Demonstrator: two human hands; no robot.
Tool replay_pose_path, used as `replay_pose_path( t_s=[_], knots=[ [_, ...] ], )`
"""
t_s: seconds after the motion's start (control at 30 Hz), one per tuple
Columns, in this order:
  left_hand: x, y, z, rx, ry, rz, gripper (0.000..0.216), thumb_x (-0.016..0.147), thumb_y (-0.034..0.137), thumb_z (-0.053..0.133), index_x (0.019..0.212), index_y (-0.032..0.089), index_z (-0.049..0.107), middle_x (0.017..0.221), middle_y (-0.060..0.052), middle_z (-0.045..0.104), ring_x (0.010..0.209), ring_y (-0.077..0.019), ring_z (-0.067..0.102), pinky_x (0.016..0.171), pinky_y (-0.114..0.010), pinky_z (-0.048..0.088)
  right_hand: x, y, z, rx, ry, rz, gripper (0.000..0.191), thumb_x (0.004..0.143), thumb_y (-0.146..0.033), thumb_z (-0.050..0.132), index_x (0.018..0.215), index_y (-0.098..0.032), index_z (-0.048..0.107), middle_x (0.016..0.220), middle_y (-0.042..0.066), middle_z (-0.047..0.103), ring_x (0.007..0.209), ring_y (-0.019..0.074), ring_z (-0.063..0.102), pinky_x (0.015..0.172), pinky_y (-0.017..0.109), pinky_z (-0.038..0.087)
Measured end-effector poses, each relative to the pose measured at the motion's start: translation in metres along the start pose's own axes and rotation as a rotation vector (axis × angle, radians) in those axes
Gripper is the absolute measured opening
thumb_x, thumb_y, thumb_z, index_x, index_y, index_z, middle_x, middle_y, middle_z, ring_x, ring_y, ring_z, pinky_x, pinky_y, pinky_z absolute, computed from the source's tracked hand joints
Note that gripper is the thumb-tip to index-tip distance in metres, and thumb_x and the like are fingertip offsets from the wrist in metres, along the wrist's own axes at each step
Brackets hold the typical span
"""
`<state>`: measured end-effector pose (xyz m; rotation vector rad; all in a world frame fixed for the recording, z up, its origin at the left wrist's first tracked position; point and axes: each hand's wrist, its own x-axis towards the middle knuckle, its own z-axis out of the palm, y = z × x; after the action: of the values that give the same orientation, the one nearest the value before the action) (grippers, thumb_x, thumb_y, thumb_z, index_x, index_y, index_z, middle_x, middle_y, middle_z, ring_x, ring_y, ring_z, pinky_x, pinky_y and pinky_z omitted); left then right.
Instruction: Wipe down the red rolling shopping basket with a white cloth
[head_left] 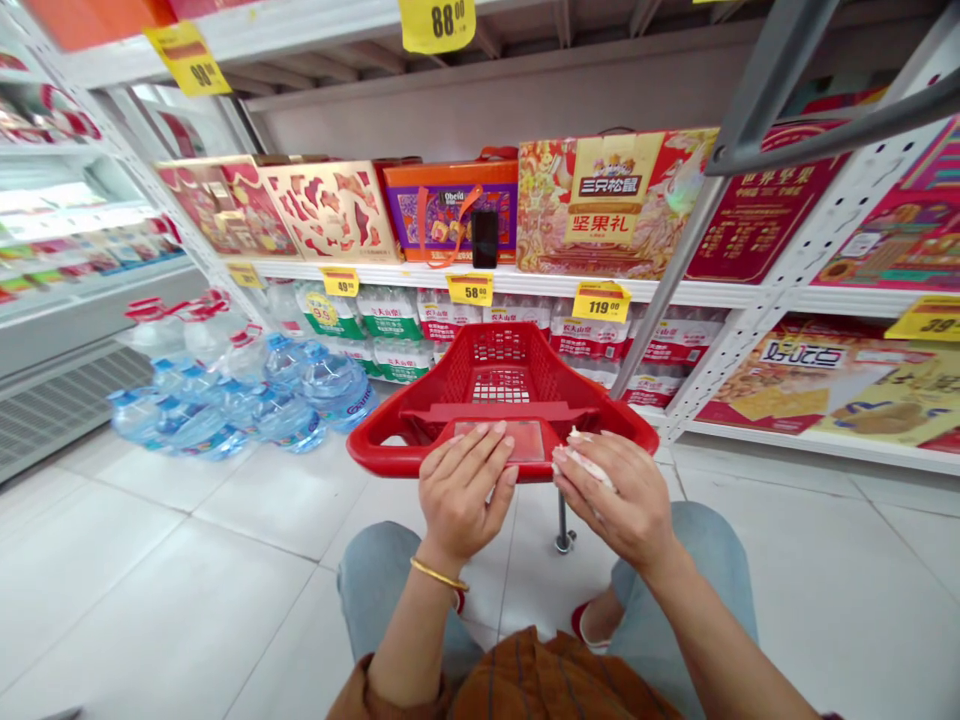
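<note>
White shelves [750,293] are filling the far side of the aisle, carrying a row of gift boxes [607,205] above yellow price tags [600,302]. Big water jugs [225,400] are lying in a heap on the tiled floor [150,580] to the left.

A red cart [367,445] is standing directly ahead of the person, its basket stretching away toward the shelves. Its near rim [420,412] is running left to right, straight across in front of both hands.

The left hand [465,490] is lying on the middle of that rim, fingers stretched flat over a small panel and not curling around anything. The right hand [619,495] is sitting just beside it, at the rim's right end. It is closing around a white wad [589,462], perhaps a tissue or wipe. The wad is pointing toward the panel's right edge, touching it or nearly so; I cannot tell which. Both hands are equally near the rim, with the left one more central.

A thin gold bangle [437,574] is circling the left wrist.
</note>
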<state>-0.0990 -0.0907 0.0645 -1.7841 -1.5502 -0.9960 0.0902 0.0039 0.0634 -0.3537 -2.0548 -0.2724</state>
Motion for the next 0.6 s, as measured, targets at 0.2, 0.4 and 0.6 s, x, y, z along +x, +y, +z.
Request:
replay_pose_path(
  t_s=[0.2,0.4,0.6],
  knots=[
    [0.002,-0.004,-0.002,-0.020,0.008,-0.011,0.030,0.086,0.022,0.057,0.114,0.022,0.066,0.115,-0.006,0.070,0.108,-0.0218,0.065,0.091,-0.037,0.046,-0.007,0.018,-0.005,0.025,0.010,0.016,0.029,0.076,-0.016,0.072,0.104,-0.022,0.067,0.101,0.008,0.071,0.100,0.0220,0.066,0.092,0.043,0.054],
    [0.002,-0.010,-0.003,-0.025,0.018,-0.012,0.028,0.084,0.022,0.058,0.111,0.021,0.067,0.113,-0.006,0.071,0.107,-0.0215,0.065,0.090,-0.036,0.046,-0.014,0.033,-0.008,0.162,0.004,0.088,0.030,0.079,-0.013,0.069,0.108,-0.020,0.066,0.102,0.009,0.069,0.098,0.0215,0.066,0.090,0.043,0.055],
    [0.000,-0.017,-0.007,-0.018,0.017,-0.013,0.028,0.084,0.020,0.057,0.111,0.021,0.067,0.113,-0.006,0.071,0.107,-0.0209,0.065,0.092,-0.037,0.043,-0.007,0.018,-0.007,0.154,0.018,0.139,0.026,0.081,-0.012,0.068,0.105,-0.019,0.066,0.099,0.009,0.069,0.094,0.0211,0.065,0.086,0.040,0.055]
  ],
)
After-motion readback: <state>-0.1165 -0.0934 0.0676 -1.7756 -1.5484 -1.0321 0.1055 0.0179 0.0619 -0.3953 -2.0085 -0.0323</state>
